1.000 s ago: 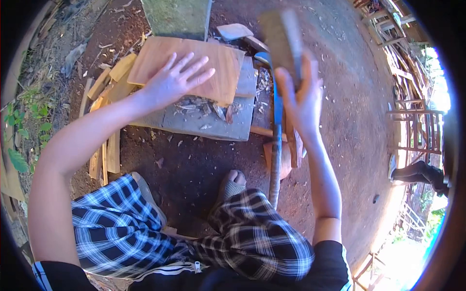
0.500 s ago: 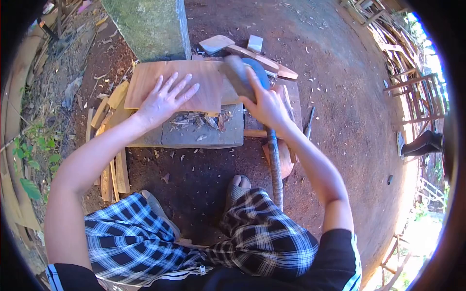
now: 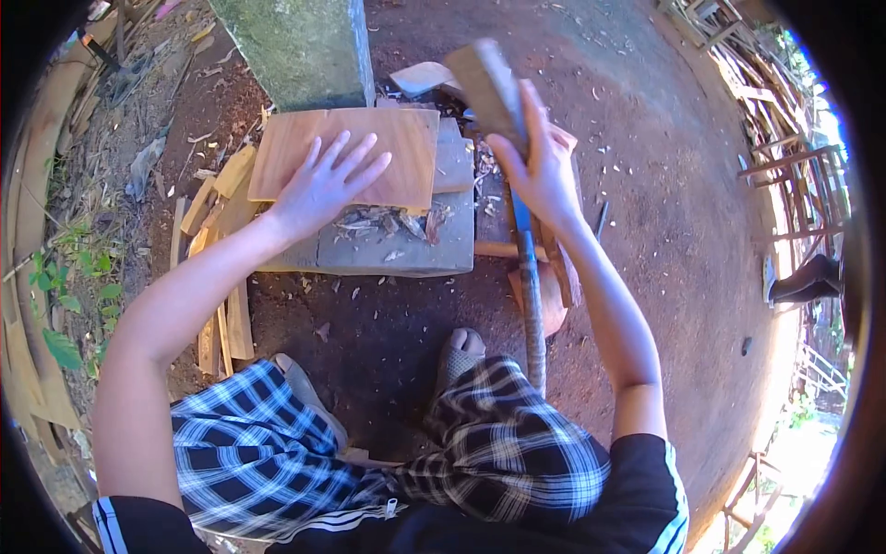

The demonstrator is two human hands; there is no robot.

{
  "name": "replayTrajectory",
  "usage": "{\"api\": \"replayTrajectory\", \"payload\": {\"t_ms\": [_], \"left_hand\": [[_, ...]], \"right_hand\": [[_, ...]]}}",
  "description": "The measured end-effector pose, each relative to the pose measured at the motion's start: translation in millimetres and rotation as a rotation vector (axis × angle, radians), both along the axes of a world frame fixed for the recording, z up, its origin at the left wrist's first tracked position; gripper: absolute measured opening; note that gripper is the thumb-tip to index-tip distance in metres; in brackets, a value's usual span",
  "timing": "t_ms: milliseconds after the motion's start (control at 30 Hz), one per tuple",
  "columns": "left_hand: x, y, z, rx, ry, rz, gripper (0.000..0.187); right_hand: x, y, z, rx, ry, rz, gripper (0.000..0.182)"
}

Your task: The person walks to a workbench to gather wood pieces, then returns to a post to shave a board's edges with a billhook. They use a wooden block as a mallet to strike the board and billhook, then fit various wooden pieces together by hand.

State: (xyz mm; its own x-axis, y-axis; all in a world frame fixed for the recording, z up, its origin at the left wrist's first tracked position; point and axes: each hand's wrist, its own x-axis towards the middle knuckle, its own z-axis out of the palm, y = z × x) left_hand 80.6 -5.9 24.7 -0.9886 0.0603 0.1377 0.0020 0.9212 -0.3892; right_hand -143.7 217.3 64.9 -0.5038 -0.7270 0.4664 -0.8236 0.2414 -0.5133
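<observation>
My left hand [image 3: 328, 185] lies flat with fingers spread on a smooth reddish-brown wooden board [image 3: 277, 159]. The board rests on a grey block [image 3: 388, 254] strewn with wood shavings [image 3: 429, 224]. Up and to the right, my right hand [image 3: 544, 175] is wrapped round a flat, grey-brown wooden block [image 3: 484, 92], raised beyond the board's right edge. Its end is slightly blurred. Below the right hand stands a long tool with a dark wrapped handle [image 3: 532, 305] and a bluish metal part; its top is partly hidden.
A mossy concrete post [image 3: 295, 55] rises just behind the board. Wood offcuts [image 3: 235, 171] lie left of the grey block, and another cut piece [image 3: 420, 78] lies behind it. Far right, a person's leg [image 3: 808, 280] shows near wooden frames [image 3: 798, 185] and stacked sticks.
My right hand has moved the wooden block off the board's right side, up and to the right. My left hand stays flat on the board. The whole view has shifted slightly.
</observation>
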Motion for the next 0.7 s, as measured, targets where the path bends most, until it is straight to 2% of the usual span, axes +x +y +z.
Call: {"api": "replayTrajectory", "payload": {"t_ms": [33, 67, 100, 167, 200, 233, 300, 333, 367, 433, 467, 567, 633, 667, 700], "left_hand": [[3, 0, -1, 0.026, 0.004, -0.002, 0.078], [4, -1, -1, 0.028, 0.003, 0.005, 0.078], [4, -1, -1, 0.021, 0.003, 0.000, 0.077], [2, -1, 1, 0.014, 0.010, 0.000, 0.077], [2, -1, 1, 0.012, 0.007, 0.001, 0.076], [3, -1, 0, 0.009, 0.002, 0.001, 0.076], [4, -1, 0, 0.026, 0.014, -0.006, 0.075], [3, -2, -1, 0.039, 0.026, -0.015, 0.074], [2, -3, -2, 0.044, 0.030, -0.010, 0.074], [0, -3, -3, 0.055, 0.035, 0.002, 0.070], [2, -3, -3, 0.071, 0.029, 0.011, 0.070], [1, -3, -5, 0.067, 0.074, -0.021, 0.067], [1, -4, -4, 0.045, 0.093, -0.028, 0.067], [0, -5, -3, 0.039, 0.107, -0.023, 0.067], [0, -5, -3, 0.025, 0.103, -0.028, 0.066]], "right_hand": [[-1, -2, -1, -0.151, -0.161, -0.043, 0.063], [-5, -4, -1, -0.235, -0.607, 0.139, 0.063], [-2, -3, 0, -0.229, -0.609, 0.141, 0.063], [4, -3, 3, -0.293, -1.424, 0.253, 0.062], [0, -1, -2, -0.230, -1.584, 0.223, 0.056], [1, -4, -13, -0.222, -1.588, 0.223, 0.056], [2, -12, -27, -0.016, -1.270, -0.005, 0.050], [8, -11, -27, 0.071, -0.936, 0.012, 0.053], [11, -9, -25, 0.078, -0.931, 0.015, 0.053], [22, -8, 7, 0.236, -0.182, 0.002, 0.055], [26, -11, 28, 0.223, -0.155, 0.002, 0.056], [44, -17, 57, -0.287, 0.037, -0.037, 0.052], [32, -12, 12, -0.269, 0.122, -0.053, 0.048], [19, -9, 1, 0.406, 0.024, -0.033, 0.045], [10, -6, 6, 0.401, 0.029, -0.032, 0.045]]}}
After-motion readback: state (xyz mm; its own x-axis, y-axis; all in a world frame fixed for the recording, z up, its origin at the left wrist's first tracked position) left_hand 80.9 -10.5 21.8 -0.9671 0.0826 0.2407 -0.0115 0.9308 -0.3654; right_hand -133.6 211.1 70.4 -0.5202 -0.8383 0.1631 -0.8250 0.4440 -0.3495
